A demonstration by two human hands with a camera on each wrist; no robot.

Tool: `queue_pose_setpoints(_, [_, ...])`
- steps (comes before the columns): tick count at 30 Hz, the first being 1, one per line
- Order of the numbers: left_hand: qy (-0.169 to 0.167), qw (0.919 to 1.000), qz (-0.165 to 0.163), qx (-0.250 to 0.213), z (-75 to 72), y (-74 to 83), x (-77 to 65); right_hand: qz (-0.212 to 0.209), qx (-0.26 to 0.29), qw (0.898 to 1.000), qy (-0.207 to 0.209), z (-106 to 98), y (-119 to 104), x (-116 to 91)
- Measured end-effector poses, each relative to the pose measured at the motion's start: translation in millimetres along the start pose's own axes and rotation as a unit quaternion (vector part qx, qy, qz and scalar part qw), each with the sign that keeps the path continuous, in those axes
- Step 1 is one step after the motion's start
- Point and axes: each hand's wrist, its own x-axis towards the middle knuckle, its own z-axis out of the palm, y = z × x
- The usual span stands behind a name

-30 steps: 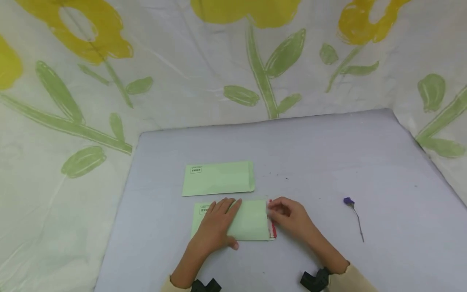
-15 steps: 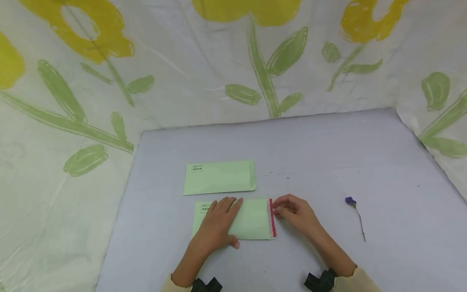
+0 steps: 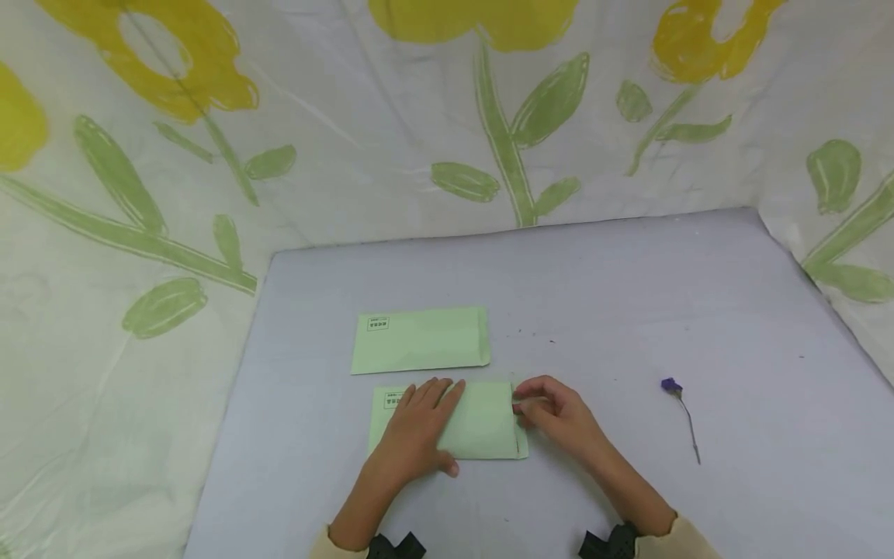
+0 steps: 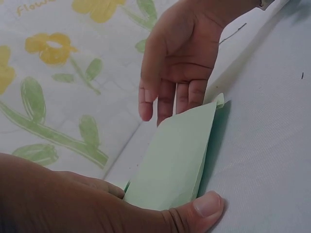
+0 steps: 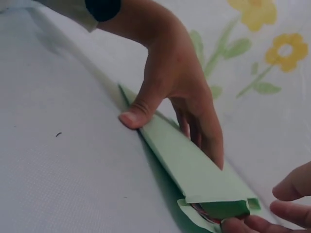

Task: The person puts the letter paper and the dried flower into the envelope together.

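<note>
A green envelope [image 3: 482,423] lies across the near middle of the table. My left hand [image 3: 414,439] rests flat on it; the right wrist view shows the left thumb [image 5: 137,116] along one edge and the fingers over the other side. My right hand [image 3: 559,411] is at the envelope's open right end, with fingertips touching its mouth. In the left wrist view the fingers of the right hand [image 4: 180,63] extend behind that end. Just inside the gaping mouth shows a red-and-white edged insert [image 5: 200,209]; the rest of it is hidden within.
A second green envelope [image 3: 419,341] lies flat just behind the first. To the right is a purple flower [image 3: 672,387] on a thin stem. Small dark specks dot the pale table [image 3: 594,279]. A flower-printed cloth [image 3: 349,140] hangs at the back and sides.
The red-edged strip that stuck out of the envelope's right end has gone inside. My right hand drew back slightly, then moved left against the opening. The left hand stayed in place.
</note>
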Motion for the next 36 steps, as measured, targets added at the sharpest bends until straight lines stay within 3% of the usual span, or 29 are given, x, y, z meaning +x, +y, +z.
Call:
queue_pose_setpoints(12, [0.005, 1.0, 0.001, 0.002, 2.2, -0.5, -0.5, 0.015, 0.029, 0.999, -0.043, -0.6, 4.9, 6.5])
queue_pose_setpoints(14, [0.004, 1.0, -0.001, 0.002, 2.3, -0.7, -0.6, 0.003, 0.0, 1.0, -0.028, -4.9, 6.3, 7.6])
queue_pose_setpoints(16, [0.003, 1.0, -0.002, 0.002, 2.6, -1.0, -0.7, -0.031, -0.066, 0.997, 0.005, -16.0, 6.6, 7.5])
queue_pose_setpoints(18, [0.002, 1.0, -0.001, 0.001, 3.3, -1.3, -0.5, -0.077, -0.173, 0.98, 0.058, -34.7, 5.2, 6.6])
queue_pose_setpoints(19, [0.002, 1.0, -0.001, 0.001, 3.6, -1.5, -0.4, -0.096, -0.238, 0.963, 0.087, -46.5, 3.5, 5.4])
queue_pose_setpoints(21, [0.0, 1.0, -0.001, 0.001, 4.0, -1.7, -0.2, -0.107, -0.356, 0.917, 0.146, -72.8, -1.1, 1.7])
queue_pose_setpoints(23, [0.0, 1.0, -0.001, 0.001, 4.0, -1.8, -0.1, -0.081, -0.449, 0.871, 0.182, -99.2, -5.7, -4.6])
queue_pose_setpoints(25, [0.0, 1.0, 0.0, 0.001, 3.5, -1.8, -0.2, -0.023, -0.506, 0.844, 0.176, -122.1, -9.6, -12.6])
queue_pose_setpoints(27, [-0.002, 1.0, 0.0, -0.001, 2.9, -1.7, -0.3, 0.032, -0.531, 0.834, 0.146, -139.7, -11.6, -20.2])
queue_pose_setpoints(30, [-0.003, 1.0, -0.002, -0.002, 2.4, -1.9, -0.2, 0.077, -0.532, 0.838, 0.097, -155.8, -13.8, -26.4])
queue_pose_setpoints(36, [-0.005, 1.0, -0.004, -0.002, 2.4, -2.6, 0.3, 0.079, -0.516, 0.85, 0.078, -162.3, -19.1, -24.5])
